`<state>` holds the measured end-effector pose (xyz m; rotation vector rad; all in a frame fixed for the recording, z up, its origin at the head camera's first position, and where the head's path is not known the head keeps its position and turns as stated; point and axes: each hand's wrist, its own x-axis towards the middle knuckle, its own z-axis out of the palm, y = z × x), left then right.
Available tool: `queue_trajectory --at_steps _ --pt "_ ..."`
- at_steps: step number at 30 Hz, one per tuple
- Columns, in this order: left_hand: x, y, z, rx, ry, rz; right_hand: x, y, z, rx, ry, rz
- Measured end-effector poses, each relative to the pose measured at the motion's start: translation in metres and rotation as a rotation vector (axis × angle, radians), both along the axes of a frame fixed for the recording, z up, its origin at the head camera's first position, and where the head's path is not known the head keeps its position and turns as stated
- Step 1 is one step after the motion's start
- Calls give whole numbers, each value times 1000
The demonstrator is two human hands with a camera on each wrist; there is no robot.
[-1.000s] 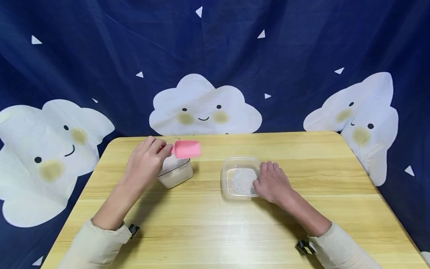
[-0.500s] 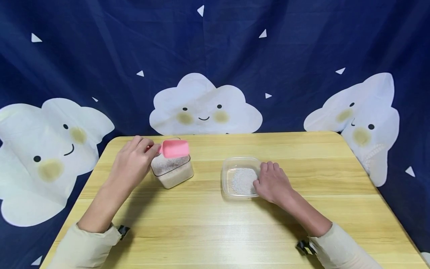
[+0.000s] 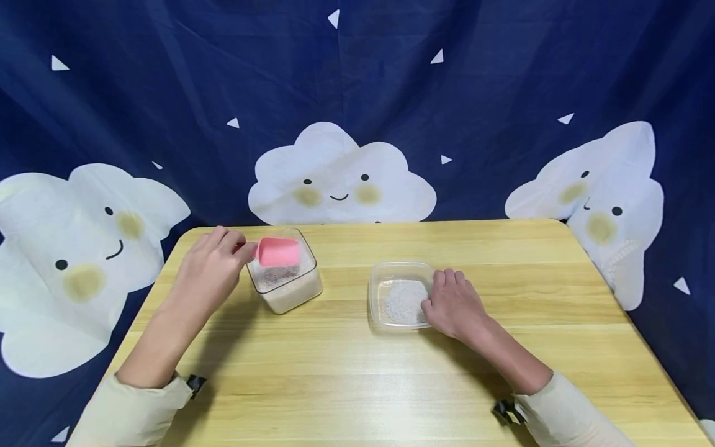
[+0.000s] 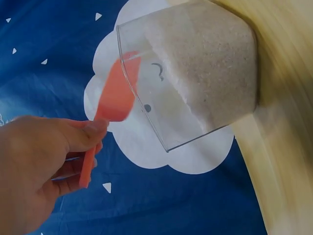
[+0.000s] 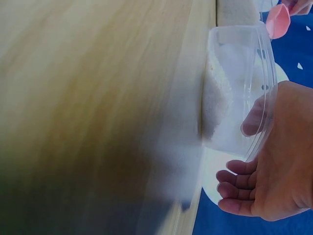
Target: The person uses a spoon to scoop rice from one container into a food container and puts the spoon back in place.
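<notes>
My left hand [image 3: 211, 267] pinches the handle of a pink scoop [image 3: 279, 252] between thumb and fingers. The scoop's bowl overlaps the top of a clear, square canister [image 3: 292, 295] filled partway with off-white, grainy stuff. In the left wrist view, the bowl [image 4: 117, 93] is at the canister's rim, above the level of the contents, and no contents show in it. On the right, my right hand [image 3: 455, 304] grips the edge of a low clear plastic tub [image 3: 393, 270], thumb inside the wall and fingers outside. White grains [image 3: 404, 302] cover part of the tub's bottom.
Both containers stand on a light wood-grain table [image 3: 357, 385], the canister near its back left and the tub right of the middle. A dark blue curtain [image 3: 391, 81] with printed clouds hangs behind the table's back edge.
My left hand has moved left with the scoop, which has gone over the canister's mouth and tilted, uncovering more of the canister. The right hand and the tub stay put.
</notes>
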<state>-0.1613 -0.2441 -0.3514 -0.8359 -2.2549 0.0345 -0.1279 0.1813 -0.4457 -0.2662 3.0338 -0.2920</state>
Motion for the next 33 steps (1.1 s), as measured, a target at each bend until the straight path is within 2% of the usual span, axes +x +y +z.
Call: queue_trajectory --at_steps 8,17,24,33 --pt "-2 -6 -1 -42 -29 47 0 0 1 2 -9 0" --pt "-4 -8 -1 -150 28 126 0 -1 2 -1 -13 0" --pt "-5 -4 -2 -185 39 123 0 -1 1 1 -11 3" --pt "-9 3 -6 -218 37 89 0 -1 0 2 -21 -3"
